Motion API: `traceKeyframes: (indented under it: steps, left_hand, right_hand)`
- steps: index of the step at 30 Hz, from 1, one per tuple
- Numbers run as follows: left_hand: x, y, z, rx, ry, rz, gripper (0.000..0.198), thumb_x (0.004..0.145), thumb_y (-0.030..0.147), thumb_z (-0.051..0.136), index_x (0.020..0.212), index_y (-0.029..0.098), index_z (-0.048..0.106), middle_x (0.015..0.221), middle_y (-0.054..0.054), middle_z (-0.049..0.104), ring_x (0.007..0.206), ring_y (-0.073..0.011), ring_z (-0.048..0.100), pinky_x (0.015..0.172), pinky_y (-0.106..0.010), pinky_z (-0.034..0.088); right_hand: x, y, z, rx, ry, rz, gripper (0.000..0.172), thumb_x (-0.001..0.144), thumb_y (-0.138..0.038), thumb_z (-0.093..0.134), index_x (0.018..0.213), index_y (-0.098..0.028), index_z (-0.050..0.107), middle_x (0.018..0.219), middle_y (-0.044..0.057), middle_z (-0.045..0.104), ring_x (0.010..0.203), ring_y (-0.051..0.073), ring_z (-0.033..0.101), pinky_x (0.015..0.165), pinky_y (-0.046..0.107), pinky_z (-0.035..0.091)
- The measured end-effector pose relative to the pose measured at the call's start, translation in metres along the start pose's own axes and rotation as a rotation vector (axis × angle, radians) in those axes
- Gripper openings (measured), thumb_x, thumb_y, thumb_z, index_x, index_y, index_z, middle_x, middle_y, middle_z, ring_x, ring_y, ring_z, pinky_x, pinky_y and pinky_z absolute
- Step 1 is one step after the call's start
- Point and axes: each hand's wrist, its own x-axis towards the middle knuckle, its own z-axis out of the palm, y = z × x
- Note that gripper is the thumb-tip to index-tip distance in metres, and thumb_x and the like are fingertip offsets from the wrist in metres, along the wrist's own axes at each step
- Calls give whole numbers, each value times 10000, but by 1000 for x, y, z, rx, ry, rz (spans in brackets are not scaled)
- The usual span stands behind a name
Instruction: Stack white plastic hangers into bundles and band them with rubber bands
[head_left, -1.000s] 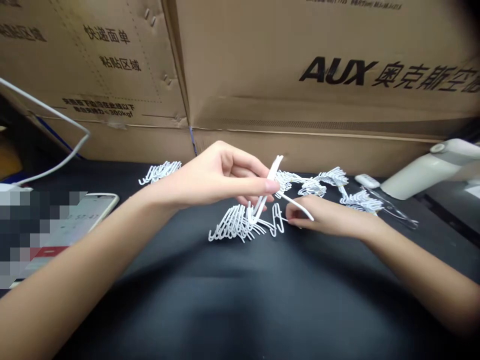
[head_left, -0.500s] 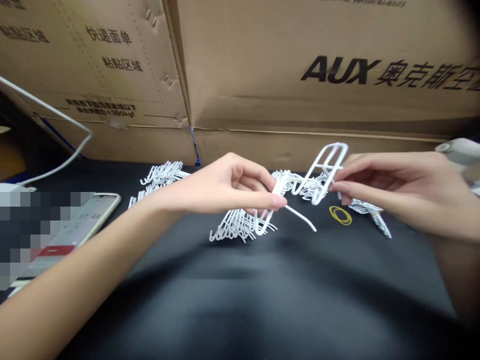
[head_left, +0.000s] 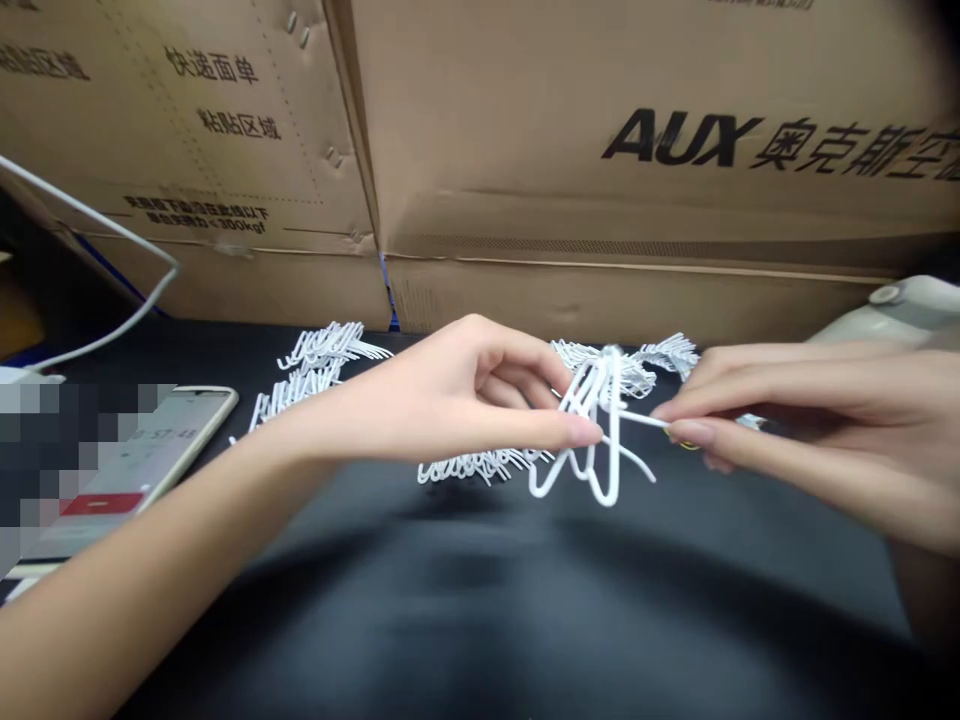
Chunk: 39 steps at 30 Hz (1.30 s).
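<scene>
Brown cardboard boxes (head_left: 525, 120) stand up along the back edge of the black bench (head_left: 450, 630). From the head, the right one says AUX in big black letters, then 奥克斯空 and a sign that is cut off. The left one says 快递面单, 粘贴区域 and 300kgf. Over the middle of the bench, the left hand (head_left: 487, 400) pinches a bunch of white wire hooks (head_left: 609, 440) with its thumb and fingers. The right hand (head_left: 810, 430) pinches the thin straight end of a white hook at that bunch. A hook pile (head_left: 476, 467) lies below the left hand. More hooks (head_left: 322, 345) lie near the back edge. By the left edge, a phone (head_left: 196, 405) shows blurry numbers ending in 48. A yellow band (head_left: 686, 445) peeks out by the right fingers.
</scene>
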Motion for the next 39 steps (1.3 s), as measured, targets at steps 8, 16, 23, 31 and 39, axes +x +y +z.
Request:
traceKeyframes:
  steps: [8,16,23,31,39]
  left_hand:
    - [2,-1,2,-48,161,42,265,717,384,726,835,152,673,782,-45,705,685,-158,676,585,-220,523]
    - [3,-2,2,-82,174,27,265,743,378,704,878,152,675,816,-54,724,766,-180,689,663,-255,551]
    - [3,-5,2,-105,175,6,269,711,390,730,844,164,670,807,-44,733,756,-185,696,664,-265,553]
    - [3,-3,6,-166,174,28,317,696,376,745,904,148,669,897,-57,730,849,-201,701,745,-277,567]
    - [3,-4,10,-161,163,51,307,707,362,739,905,141,657,909,-60,721,867,-199,696,772,-285,568]
  right_hand:
    - [-1,-6,19,-162,253,-34,126,780,-125,682,827,-241,678,696,-20,684,628,128,628,566,255,497]
    - [-7,0,34,-78,432,11,231,716,-89,728,848,-276,703,733,-23,710,605,175,634,600,345,527]
    - [-4,-5,33,-93,396,132,89,704,-200,769,748,-259,718,676,-28,723,547,158,667,483,273,533]
    - [-3,-1,36,253,167,303,89,736,-258,752,825,-260,746,673,-25,728,524,152,682,511,248,594]
    - [-4,2,40,51,171,56,163,790,-138,677,894,-255,724,644,-34,721,525,135,673,467,222,547]
